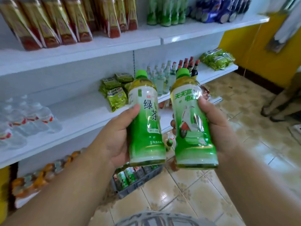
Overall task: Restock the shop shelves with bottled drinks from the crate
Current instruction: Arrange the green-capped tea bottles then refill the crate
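Note:
My left hand (pixel 114 137) grips a green tea bottle (pixel 145 121) with a green cap, held upright in front of the white shelves. My right hand (pixel 216 126) grips a second green tea bottle (pixel 192 124) of the same kind, right beside the first. Below them on the tiled floor stands a grey crate (pixel 138 181) with several more green bottles in it. The middle shelf (pixel 78 121) lies behind the two bottles. More green bottles (pixel 166 12) stand on the top shelf.
Red and gold packs (pixel 53 22) and blue bottles (pixel 216 10) fill the top shelf. The middle shelf holds water bottle packs (pixel 27 118), green packets (pixel 115 90) and clear and dark bottles (pixel 171 74). Orange drink bottles (pixel 40 176) lie on the bottom shelf. A person's legs (pixel 281 101) stand at right.

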Demonstrator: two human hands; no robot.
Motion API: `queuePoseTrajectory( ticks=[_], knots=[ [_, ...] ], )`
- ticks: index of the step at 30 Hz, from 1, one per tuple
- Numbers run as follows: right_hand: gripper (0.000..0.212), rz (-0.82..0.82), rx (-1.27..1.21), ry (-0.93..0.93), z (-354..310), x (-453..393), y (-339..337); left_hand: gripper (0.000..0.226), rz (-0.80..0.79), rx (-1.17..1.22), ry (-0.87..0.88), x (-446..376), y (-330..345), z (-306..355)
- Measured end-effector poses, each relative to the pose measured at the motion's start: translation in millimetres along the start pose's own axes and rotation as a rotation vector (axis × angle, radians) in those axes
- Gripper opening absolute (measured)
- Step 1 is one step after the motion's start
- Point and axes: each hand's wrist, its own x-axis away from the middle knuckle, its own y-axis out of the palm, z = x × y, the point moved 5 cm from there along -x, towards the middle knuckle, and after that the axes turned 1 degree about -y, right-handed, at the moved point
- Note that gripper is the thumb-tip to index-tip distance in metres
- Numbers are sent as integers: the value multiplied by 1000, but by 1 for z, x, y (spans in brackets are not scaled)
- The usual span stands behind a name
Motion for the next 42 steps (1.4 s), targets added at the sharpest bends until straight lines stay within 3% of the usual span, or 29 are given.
queuePoseTrajectory(
  ticks=[10, 16, 20, 27, 36, 42],
  knots=[
    [51, 204, 47, -16, -88, 77, -100, 76, -148, -37, -69, -34, 133, -74],
    [58, 307, 7, -32, -162, 133, -174, 54, -148, -99, -91, -78, 222, -138],
    [56, 331, -17, -67, -204, 141, -206, 56, -95, -75, -145, -99, 256, -163],
    [61, 233, 29, 2, -253, 65, -211, 87, 77, -15, -95, -154, 261, -142],
    [51, 93, 119, 56, -325, -54, -230, 51, 65, 46, 54, -283, 259, -66],
    [56, 108, 71, 21, -381, -115, -254, 62, 72, 52, 57, -358, 292, -26]
  ],
)
